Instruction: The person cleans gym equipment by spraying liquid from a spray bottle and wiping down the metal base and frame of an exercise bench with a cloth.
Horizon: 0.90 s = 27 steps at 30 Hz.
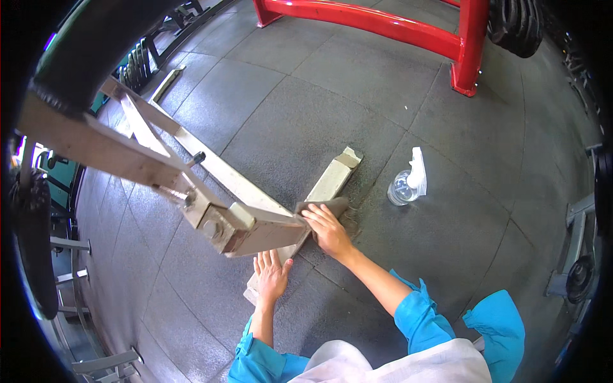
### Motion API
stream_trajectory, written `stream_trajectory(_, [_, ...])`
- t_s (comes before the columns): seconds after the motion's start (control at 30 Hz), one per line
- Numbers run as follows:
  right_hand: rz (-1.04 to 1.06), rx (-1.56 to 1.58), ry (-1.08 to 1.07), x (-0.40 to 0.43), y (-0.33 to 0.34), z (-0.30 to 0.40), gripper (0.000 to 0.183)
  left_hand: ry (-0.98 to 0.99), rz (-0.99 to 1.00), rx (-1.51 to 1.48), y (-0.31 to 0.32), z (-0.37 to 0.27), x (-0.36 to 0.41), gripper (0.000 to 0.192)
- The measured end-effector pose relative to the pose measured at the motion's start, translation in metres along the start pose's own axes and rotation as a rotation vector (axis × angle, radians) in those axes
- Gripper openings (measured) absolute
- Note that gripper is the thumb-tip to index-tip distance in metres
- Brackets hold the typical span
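My right hand [330, 234] presses a grey-brown cloth [337, 207] against the white metal foot bar [330, 181] of a weight bench, close to where the bar meets the frame. Part of the cloth hangs over the bar's right side. My left hand [272, 276] lies on the near part of the same bar with its fingers spread and nothing in it. Above and to the left of my hands rises the bench's white metal frame [273, 237], which hides some of the bar. A clear spray bottle [402, 188] with a white trigger head stands on the floor to the right.
Dark rubber tiles [268, 119] cover the floor. A red metal rack [364, 18] stands at the far side, with black weight plates [515, 26] at its right. The bench's black pad [96, 52] fills the upper left. Grey gym equipment [577, 239] borders the right.
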State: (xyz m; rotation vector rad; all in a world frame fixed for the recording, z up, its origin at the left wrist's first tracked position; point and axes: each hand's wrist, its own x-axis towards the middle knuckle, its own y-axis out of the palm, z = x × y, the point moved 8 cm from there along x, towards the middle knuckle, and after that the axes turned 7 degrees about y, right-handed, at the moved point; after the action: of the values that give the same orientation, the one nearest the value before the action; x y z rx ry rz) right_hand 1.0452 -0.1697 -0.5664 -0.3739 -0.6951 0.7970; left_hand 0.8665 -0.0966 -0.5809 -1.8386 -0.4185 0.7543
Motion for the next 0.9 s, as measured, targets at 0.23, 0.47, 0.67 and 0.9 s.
stream_trajectory(0.23, [0.098,-0.217,-0.018,0.021,0.004,0.007,0.032,0.032,-0.085,-0.045,-0.001,-0.003,0.0,0.073])
stream_trajectory(0.47, [-0.013,-0.025,0.267,-0.051,-0.004,0.023,0.033,0.058,-0.072,-0.194,0.002,0.026,-0.003,0.079])
stream_trajectory(0.67, [-0.229,-0.061,0.217,-0.058,0.009,0.095,0.034,-0.03,-0.23,-0.25,0.009,0.056,-0.024,0.068])
stream_trajectory(0.9, [0.047,-0.368,0.111,-0.055,0.108,0.104,0.049,-0.024,-0.17,-0.255,0.005,0.058,-0.029,0.057])
